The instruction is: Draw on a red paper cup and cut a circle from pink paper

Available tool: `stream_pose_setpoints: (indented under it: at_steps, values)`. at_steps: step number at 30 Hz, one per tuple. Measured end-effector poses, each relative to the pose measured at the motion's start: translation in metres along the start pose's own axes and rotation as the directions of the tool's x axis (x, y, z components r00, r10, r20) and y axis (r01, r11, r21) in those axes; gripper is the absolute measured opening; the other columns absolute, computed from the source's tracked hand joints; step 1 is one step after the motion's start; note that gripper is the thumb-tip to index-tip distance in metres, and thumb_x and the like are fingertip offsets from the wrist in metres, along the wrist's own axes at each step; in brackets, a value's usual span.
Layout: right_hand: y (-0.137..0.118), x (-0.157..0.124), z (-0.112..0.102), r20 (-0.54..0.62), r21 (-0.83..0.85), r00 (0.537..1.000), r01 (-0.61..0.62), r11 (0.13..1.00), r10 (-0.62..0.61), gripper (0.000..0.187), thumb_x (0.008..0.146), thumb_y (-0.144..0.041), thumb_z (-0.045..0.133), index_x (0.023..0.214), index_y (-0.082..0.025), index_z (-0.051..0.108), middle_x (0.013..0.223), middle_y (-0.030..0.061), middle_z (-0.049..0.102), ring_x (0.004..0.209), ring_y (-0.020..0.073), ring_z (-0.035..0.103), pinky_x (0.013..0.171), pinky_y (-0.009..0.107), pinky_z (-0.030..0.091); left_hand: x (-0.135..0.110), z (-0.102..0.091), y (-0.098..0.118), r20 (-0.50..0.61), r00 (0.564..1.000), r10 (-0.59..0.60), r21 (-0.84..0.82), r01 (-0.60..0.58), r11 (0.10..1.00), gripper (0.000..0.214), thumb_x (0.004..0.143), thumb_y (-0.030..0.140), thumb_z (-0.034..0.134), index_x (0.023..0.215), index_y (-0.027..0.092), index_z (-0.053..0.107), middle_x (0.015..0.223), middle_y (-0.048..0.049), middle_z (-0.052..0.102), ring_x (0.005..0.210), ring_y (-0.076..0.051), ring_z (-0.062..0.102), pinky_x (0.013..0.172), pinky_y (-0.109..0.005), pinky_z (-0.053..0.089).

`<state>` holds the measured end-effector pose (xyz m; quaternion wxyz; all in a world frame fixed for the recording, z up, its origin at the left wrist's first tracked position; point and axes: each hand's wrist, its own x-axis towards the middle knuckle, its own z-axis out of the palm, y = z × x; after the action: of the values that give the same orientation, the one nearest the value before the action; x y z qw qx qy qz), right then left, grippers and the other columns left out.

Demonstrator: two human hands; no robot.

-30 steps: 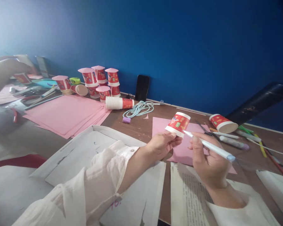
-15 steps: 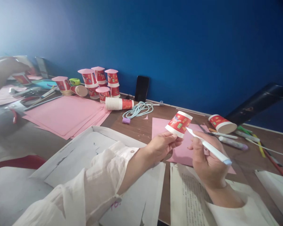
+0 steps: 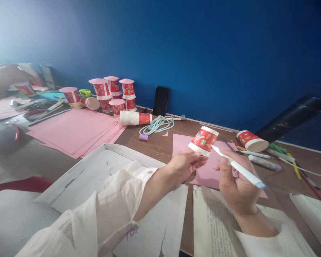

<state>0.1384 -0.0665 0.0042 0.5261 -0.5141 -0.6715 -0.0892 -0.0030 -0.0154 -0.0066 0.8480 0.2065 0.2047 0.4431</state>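
Between the fingers and thumb of my left hand (image 3: 186, 166) is a red and white paper cup (image 3: 204, 141), gripped by its lower white band and tilted, with its printed side showing. My right hand (image 3: 238, 182) closes around a white marker (image 3: 243, 171) like a pen. The marker's tip meets the cup's right side or lies just in front of it; I cannot tell which. Under both hands lies a sheet of pink paper (image 3: 180, 142). Another paper cup (image 3: 253, 141) rests on its side beyond my right hand.
Cups with pink paper tops (image 3: 100, 89) stand at the back left, near a lying stack of cups (image 3: 130, 118). Pink sheets (image 3: 77, 130), a light blue cord (image 3: 159, 124), a phone (image 3: 161, 101) and a glue stick (image 3: 263, 162) lie around. A co-worker's hand (image 3: 13, 76) is far left.
Almost nothing differs. My right hand and the marker have shifted very slightly to the right; the cup stays in my left hand.
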Motion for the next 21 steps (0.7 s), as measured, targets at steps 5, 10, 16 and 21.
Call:
stream_pose_setpoints:
  at_steps: [5, 10, 16, 21]
  values:
    - [-0.0007, -0.0004, 0.0004, 0.003, 0.015, 1.0, -0.008, 1.0, 0.008, 0.023, 0.09, -0.025, 0.056, 0.11, -0.018, 0.065, 0.08, 0.0051, 0.067, 0.068, 0.0177, 0.064, 0.071, 0.036, 0.051, -0.002, 0.0024, 0.0027, -0.027, 0.999, -0.021, -0.01, 0.021, 1.0, 0.011, 0.084, 0.007, 0.057, 0.086, 0.007, 0.068, 0.084, -0.0095, 0.067, 0.081, -0.013, 0.064, 0.091, -0.027, 0.046]
    - [-0.0003, -0.0005, 0.0008, 0.01, 0.004, 1.0, -0.009, 1.0, 0.009, 0.024, 0.09, -0.025, 0.056, 0.11, -0.017, 0.065, 0.076, 0.0045, 0.067, 0.071, 0.0192, 0.065, 0.075, 0.038, 0.052, -0.0022, 0.0018, 0.0032, -0.011, 1.0, -0.023, -0.005, 0.023, 1.0, 0.01, 0.084, 0.008, 0.058, 0.085, 0.008, 0.068, 0.083, -0.0094, 0.068, 0.08, -0.013, 0.064, 0.09, -0.027, 0.046]
    - [-0.0003, -0.0003, 0.0009, 0.006, 0.0, 1.0, 0.004, 1.0, -0.004, 0.024, 0.089, -0.024, 0.057, 0.111, -0.018, 0.065, 0.076, 0.0039, 0.067, 0.072, 0.0193, 0.065, 0.076, 0.039, 0.052, -0.0017, 0.0014, 0.0026, 0.002, 1.0, -0.014, 0.009, 0.014, 1.0, 0.009, 0.083, 0.009, 0.06, 0.086, 0.008, 0.069, 0.083, -0.0093, 0.068, 0.08, -0.013, 0.063, 0.092, -0.028, 0.044]
    - [-0.0004, -0.0001, -0.0002, 0.011, 0.003, 1.0, 0.017, 1.0, -0.017, 0.023, 0.089, -0.022, 0.057, 0.11, -0.017, 0.065, 0.076, 0.0045, 0.067, 0.073, 0.0191, 0.065, 0.075, 0.038, 0.052, -0.0037, 0.0048, 0.0045, -0.032, 0.999, -0.019, 0.027, 0.02, 0.999, 0.012, 0.083, 0.007, 0.057, 0.086, 0.008, 0.069, 0.081, -0.0086, 0.069, 0.079, -0.012, 0.063, 0.092, -0.028, 0.045]
